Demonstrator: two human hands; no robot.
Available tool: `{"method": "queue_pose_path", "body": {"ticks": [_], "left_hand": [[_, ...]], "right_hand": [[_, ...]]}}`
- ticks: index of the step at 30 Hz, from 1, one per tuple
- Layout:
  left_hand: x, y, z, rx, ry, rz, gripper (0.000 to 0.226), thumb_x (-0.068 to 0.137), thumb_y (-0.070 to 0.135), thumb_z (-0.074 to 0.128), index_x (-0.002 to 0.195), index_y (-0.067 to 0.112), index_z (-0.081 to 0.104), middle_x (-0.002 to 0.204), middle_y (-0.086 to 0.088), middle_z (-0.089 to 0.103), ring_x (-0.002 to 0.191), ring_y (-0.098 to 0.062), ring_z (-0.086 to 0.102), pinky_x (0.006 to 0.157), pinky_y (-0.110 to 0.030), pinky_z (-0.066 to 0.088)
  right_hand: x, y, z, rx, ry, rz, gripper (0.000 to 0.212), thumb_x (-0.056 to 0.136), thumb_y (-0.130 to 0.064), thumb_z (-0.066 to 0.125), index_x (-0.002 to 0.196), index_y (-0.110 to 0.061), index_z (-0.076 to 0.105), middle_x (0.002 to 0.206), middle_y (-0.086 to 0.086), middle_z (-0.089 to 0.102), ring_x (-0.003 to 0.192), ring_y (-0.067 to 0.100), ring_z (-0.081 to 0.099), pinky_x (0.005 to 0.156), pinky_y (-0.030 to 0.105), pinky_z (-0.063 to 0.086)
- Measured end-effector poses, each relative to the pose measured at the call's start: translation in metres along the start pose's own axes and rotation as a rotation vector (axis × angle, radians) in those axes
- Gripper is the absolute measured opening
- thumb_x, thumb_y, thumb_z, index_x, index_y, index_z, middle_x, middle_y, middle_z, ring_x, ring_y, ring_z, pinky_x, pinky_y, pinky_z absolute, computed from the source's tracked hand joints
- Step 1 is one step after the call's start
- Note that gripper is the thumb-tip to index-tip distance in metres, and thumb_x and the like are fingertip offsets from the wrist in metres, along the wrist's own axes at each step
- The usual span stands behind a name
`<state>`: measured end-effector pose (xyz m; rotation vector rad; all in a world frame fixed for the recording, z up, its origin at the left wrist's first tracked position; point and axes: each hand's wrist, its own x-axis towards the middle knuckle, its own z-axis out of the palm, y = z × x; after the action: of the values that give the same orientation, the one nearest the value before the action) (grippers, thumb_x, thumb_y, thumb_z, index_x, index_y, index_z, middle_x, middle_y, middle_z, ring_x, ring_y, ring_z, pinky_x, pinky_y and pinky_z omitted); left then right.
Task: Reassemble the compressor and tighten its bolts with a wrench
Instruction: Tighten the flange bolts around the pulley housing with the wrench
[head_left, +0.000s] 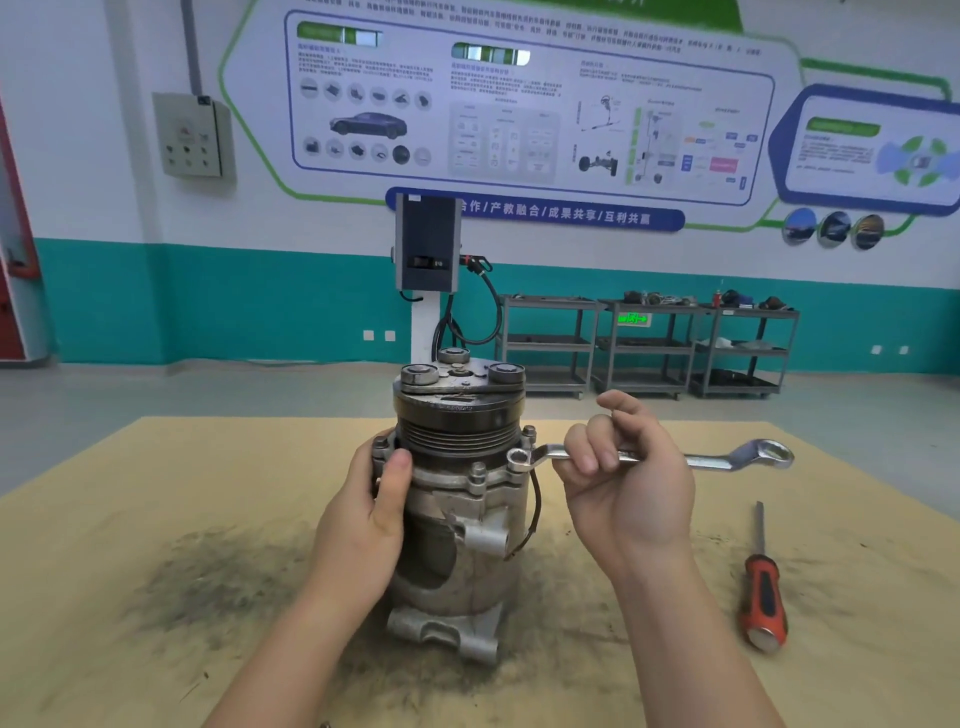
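The grimy grey cast-metal compressor (457, 499) stood upright mid-desk, left hand (371, 512) wrapped around its body. The right hand (618, 478) gripped a shiny steel ring wrench (649, 456), its ring at a flange bolt (519, 460) — half-seated, it could slip and tip the housing.

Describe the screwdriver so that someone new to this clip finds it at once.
Start at the compressor standing upright on the tan table. Look to its right, past the right hand holding the wrench. The screwdriver lies there untouched, the only tool with an orange-and-black handle.
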<state>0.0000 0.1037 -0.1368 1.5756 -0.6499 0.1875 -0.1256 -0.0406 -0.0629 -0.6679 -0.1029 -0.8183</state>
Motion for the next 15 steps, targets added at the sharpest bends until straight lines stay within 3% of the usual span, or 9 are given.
{"method": "queue_pose_path", "body": {"ticks": [8,12,15], "left_hand": [[-0.002,0.004,0.001,0.015,0.013,-0.010,0.067,0.070,0.093,0.027,0.109,0.046,0.054,0.100,0.033,0.065,0.095,0.012,0.059,0.075,-0.023,0.043],[-0.001,0.003,0.002,0.023,0.018,-0.023,0.059,0.072,0.089,0.027,0.107,0.048,0.053,0.098,0.035,0.064,0.093,0.012,0.059,0.076,-0.026,0.045],[-0.001,0.002,0.003,0.024,0.023,-0.028,0.056,0.072,0.088,0.028,0.106,0.050,0.052,0.097,0.035,0.064,0.092,0.011,0.060,0.076,-0.026,0.045]], "right_hand": [[0.004,0.005,0.001,0.005,0.091,-0.034,0.028,0.093,0.000,0.028,0.077,-0.010,0.050,0.044,-0.002,0.030,0.038,0.012,0.033,0.039,0.020,0.026],[-0.021,0.020,0.013,-0.210,0.112,-0.386,0.024,0.089,0.003,0.031,0.075,-0.007,0.047,0.043,0.000,0.035,0.040,0.016,0.038,0.043,0.023,0.034],[-0.043,0.041,0.024,-0.522,0.005,-0.610,0.021,0.086,-0.001,0.036,0.078,-0.011,0.053,0.048,0.002,0.042,0.045,0.011,0.044,0.044,0.021,0.038]]}}
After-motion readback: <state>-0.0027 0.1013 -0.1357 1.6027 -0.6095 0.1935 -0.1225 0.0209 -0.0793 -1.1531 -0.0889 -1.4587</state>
